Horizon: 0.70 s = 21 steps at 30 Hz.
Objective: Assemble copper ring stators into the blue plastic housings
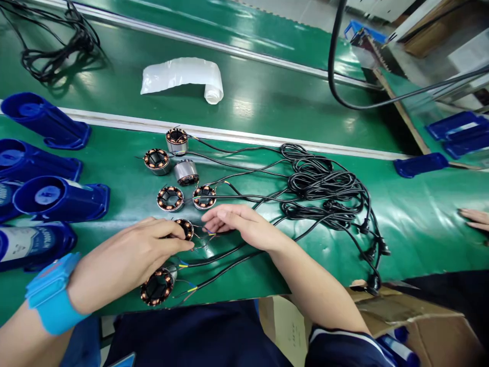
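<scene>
My left hand (132,257), with a blue wristband, has its fingers closed round a small round stator with copper coils (186,228) on the green bench. My right hand (244,224) lies just to the right of it, fingers pinched together on the thin coloured wires (208,235) that come off that stator. Another stator (158,286) lies on its side just below my left hand. Several more stators (170,198) stand farther back, each with a black cable running right to a tangled bundle (328,188).
Blue plastic housings (61,198) lie in a row at the left edge. A roll of clear plastic (183,76) and a black cord (49,51) rest on the far belt. Another person's fingers (473,218) show at the right edge. A cardboard box (420,321) sits below the bench.
</scene>
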### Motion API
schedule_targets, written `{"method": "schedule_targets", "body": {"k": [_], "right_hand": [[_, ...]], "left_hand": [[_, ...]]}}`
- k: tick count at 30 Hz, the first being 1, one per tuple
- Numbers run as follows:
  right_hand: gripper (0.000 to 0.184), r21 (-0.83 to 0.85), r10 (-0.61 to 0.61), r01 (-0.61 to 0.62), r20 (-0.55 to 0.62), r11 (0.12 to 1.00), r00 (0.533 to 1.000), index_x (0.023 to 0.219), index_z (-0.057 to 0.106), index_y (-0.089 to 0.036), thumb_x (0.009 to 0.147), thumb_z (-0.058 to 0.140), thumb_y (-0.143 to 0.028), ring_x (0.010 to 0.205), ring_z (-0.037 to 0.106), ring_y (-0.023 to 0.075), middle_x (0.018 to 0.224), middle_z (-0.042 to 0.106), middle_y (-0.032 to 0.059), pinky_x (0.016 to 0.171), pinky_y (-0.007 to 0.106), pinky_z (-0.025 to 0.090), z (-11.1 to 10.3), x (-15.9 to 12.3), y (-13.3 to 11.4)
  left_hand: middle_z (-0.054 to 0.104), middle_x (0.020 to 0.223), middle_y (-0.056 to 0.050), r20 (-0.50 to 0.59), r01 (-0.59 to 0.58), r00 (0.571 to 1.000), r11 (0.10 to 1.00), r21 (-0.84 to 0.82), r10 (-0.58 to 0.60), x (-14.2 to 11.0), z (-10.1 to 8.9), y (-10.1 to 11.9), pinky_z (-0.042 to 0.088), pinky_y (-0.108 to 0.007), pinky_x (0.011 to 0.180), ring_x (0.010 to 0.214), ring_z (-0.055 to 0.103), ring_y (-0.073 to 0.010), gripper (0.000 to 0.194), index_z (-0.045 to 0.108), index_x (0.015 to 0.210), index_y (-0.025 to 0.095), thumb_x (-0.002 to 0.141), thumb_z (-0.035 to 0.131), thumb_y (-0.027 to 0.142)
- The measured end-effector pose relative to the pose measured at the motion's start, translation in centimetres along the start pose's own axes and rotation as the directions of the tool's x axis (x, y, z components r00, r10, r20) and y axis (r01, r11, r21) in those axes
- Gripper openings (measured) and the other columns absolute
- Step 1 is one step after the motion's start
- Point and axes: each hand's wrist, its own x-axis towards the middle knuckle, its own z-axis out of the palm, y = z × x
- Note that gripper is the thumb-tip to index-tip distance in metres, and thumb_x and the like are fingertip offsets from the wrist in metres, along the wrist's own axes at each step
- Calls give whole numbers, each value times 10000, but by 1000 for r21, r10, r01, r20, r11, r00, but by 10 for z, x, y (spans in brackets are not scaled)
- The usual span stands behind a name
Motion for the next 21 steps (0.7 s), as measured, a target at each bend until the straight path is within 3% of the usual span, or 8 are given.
{"method": "schedule_targets", "body": {"k": [2,3,5,6,8,12,16,21], "right_hand": [[289,-192,-223,184,-204,964,953,1133,685,-190,1033,516,-402,990,688,169,1071,728,64,902,320,539,-4,-5,-4],[238,-337,-353,247,-299,908,887,1121,688,-200,1032,526,-350,1007,682,165,1078,724,52,927,318,530,-7,-6,-6],[173,-602,-546,263,-352,754,760,1097,686,-210,1019,542,-265,1026,666,164,1073,718,39,954,318,513,-11,-5,-8],[161,-690,-593,248,-320,680,739,1101,681,-209,1011,550,-239,1039,659,169,1078,715,40,963,320,507,-13,-4,-8],[166,-774,-597,241,-210,585,774,1136,661,-203,999,569,-221,1058,648,178,1108,711,49,970,329,504,-15,0,-7],[222,-780,-512,241,-116,577,851,1197,634,-176,977,614,-201,933,650,158,1001,694,43,897,300,524,-15,4,-4],[134,-788,-498,253,-78,561,864,1096,690,-189,988,610,-191,897,639,136,984,688,32,838,257,519,-16,-4,-11],[106,-795,-460,249,-42,553,887,1053,701,-185,983,622,-188,906,631,135,964,676,31,816,245,507,-14,-17,-17]], "left_hand": [[682,1152,13,-103,37,994,999,26,-35,0,-2,-3,503,-283,901,1035,646,-154,251,655,1188,285,1020,478,230],[685,1150,3,-178,87,981,994,72,-73,1,-2,-5,490,-301,941,1065,638,-169,205,650,1165,258,1015,512,273],[689,1142,-18,-283,213,946,960,181,-157,3,1,-10,473,-348,978,1087,633,-205,186,631,1144,217,998,559,306],[690,1138,-23,-300,250,937,942,225,-177,4,3,-13,474,-362,969,1076,637,-216,188,623,1144,209,992,572,307],[693,1135,-24,-275,251,946,928,273,-175,6,9,-19,481,-363,933,1042,648,-219,192,612,1162,210,994,567,290],[708,1110,-40,-288,272,937,931,243,-198,6,15,-27,478,-340,917,1021,660,-207,222,599,1197,190,995,558,274],[693,1183,-41,-229,224,957,958,181,-180,1,12,-34,469,-346,917,1083,646,-211,239,633,1212,224,1001,520,234],[660,1188,-21,-101,144,986,981,130,-131,-6,4,-41,457,-327,797,955,634,-190,409,676,1218,337,981,430,112]]}}
